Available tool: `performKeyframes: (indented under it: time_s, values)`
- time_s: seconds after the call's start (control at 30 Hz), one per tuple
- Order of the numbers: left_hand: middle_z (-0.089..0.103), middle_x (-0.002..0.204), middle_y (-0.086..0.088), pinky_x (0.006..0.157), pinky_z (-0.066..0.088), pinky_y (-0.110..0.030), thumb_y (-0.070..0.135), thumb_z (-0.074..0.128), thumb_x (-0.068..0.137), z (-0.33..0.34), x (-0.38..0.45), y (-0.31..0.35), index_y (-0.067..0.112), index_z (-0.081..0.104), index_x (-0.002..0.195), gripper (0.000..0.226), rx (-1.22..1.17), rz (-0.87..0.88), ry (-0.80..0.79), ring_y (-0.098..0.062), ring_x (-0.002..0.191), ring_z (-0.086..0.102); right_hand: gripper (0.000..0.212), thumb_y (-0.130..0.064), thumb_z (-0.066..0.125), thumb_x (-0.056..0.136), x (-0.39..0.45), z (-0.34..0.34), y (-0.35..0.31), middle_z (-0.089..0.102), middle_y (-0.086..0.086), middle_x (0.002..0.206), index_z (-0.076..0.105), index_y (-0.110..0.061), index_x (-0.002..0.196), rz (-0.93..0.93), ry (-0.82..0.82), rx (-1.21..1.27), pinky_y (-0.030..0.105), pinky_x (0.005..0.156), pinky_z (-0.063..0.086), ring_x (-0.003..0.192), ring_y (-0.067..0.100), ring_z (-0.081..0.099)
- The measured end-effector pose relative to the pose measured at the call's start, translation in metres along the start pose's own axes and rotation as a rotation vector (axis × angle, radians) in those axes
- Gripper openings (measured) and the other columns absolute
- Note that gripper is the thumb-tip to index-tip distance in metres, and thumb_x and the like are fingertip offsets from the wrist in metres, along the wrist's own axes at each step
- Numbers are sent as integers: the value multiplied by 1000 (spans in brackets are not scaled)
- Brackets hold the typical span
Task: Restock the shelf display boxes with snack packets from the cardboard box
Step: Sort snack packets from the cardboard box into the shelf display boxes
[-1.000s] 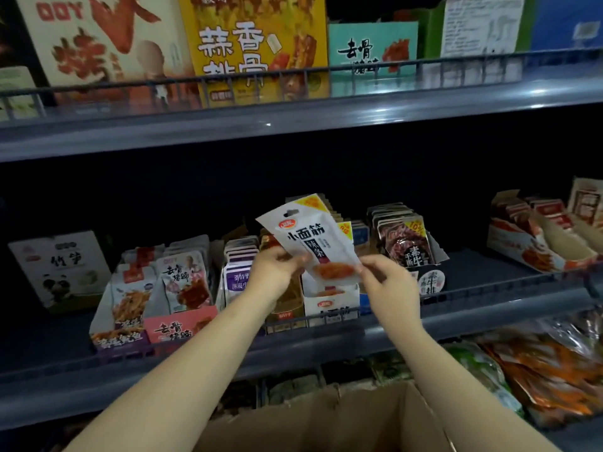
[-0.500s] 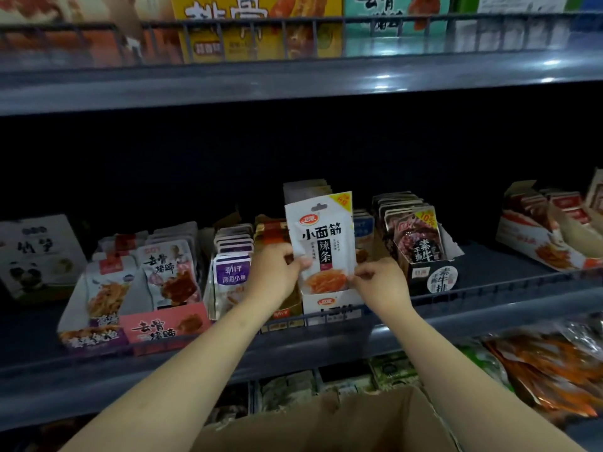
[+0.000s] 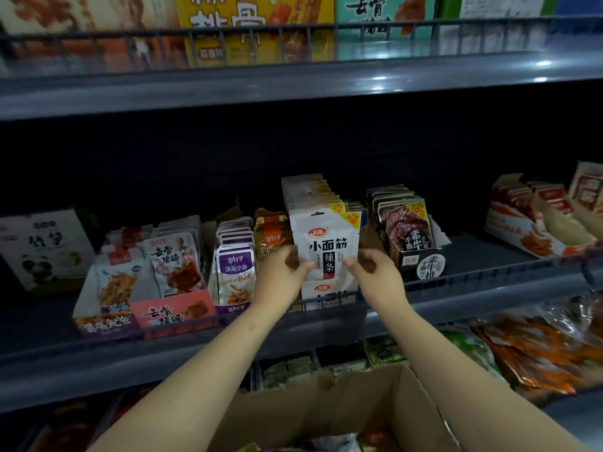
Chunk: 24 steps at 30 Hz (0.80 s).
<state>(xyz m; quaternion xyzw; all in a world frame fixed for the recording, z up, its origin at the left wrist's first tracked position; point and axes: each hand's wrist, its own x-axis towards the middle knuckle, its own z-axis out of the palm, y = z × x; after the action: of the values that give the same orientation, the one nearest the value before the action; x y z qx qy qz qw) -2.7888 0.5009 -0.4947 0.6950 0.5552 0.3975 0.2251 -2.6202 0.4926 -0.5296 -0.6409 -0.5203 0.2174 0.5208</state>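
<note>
A white snack packet [image 3: 326, 243] with black lettering stands upright at the front of a white display box [image 3: 328, 296] on the middle shelf. My left hand [image 3: 280, 272] pinches its lower left edge and my right hand [image 3: 375, 272] pinches its lower right edge. Behind it, a row of matching packets [image 3: 306, 194] fills the box. The brown cardboard box [image 3: 326, 409] sits open at the bottom of the view, between my forearms, with some packets inside.
Neighbouring display boxes: purple fish packets [image 3: 235, 265], pink box [image 3: 173, 313] to the left, dark box [image 3: 408, 236] to the right, a red-white box [image 3: 535, 220] far right. A wire rail [image 3: 489, 278] runs along the shelf edge. Upper shelf [image 3: 293, 83] overhangs.
The packet was tilted and raised in front of the shelf; both hands turned it upright and lowered it into the front of the white display box.
</note>
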Motion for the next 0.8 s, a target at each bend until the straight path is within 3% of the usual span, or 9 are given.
performKeyframes:
  time_s: [0.13, 0.23, 0.33, 0.47, 0.57, 0.63, 0.8]
  values:
    - [49, 140, 1, 104, 40, -30, 29, 65, 91, 2, -42, -1, 21, 42, 143, 58, 49, 79, 102, -15, 126, 48, 43, -31, 60, 93, -46, -15, -9, 55, 0, 125, 51, -14, 131, -17, 76, 28, 21, 84, 40, 102, 8, 51]
    - [32, 152, 5, 112, 26, -27, 33, 59, 95, 9, -91, 2, 24, 31, 149, 61, 124, 133, 55, -12, 140, 30, 39, -28, 57, 95, -93, -27, -5, 50, -6, 122, 49, -17, 132, -9, 3, 18, 18, 85, 37, 106, 6, 48]
    - [32, 152, 9, 115, 24, -28, 35, 52, 98, 18, -141, 2, 26, 32, 149, 56, 115, 168, -14, -9, 141, 26, 36, -24, 55, 96, -147, -42, 7, 50, -5, 122, 50, -18, 131, -70, -41, -53, 19, 87, 40, 110, 9, 51]
    - [34, 150, 7, 116, 21, -26, 28, 49, 99, 34, -201, -14, 26, 34, 148, 51, 187, 200, -146, -10, 141, 25, 36, -26, 52, 96, -219, -64, 26, 50, -5, 124, 49, -21, 131, -164, -132, -227, 27, 100, 40, 115, 11, 48]
    - [33, 151, 5, 116, 25, -29, 28, 46, 101, 43, -239, -34, 25, 34, 147, 48, 209, 163, -230, -11, 140, 26, 43, -44, 41, 96, -268, -77, 43, 51, -5, 125, 50, -22, 132, -198, -213, -419, 19, 91, 36, 114, 12, 48]
    - [32, 150, 5, 114, 28, -28, 29, 44, 101, 47, -256, -46, 24, 34, 148, 48, 220, 129, -284, -10, 139, 27, 56, -54, 31, 89, -292, -81, 57, 56, -3, 120, 55, -21, 127, -209, -270, -539, 24, 87, 39, 108, 16, 53]
    - [30, 152, 2, 110, 33, -27, 31, 40, 103, 54, -273, -70, 23, 28, 150, 50, 287, 40, -383, -13, 137, 33, 41, -44, 42, 86, -320, -80, 80, 66, -5, 106, 66, -25, 114, -218, -333, -698, 33, 73, 53, 91, 17, 64]
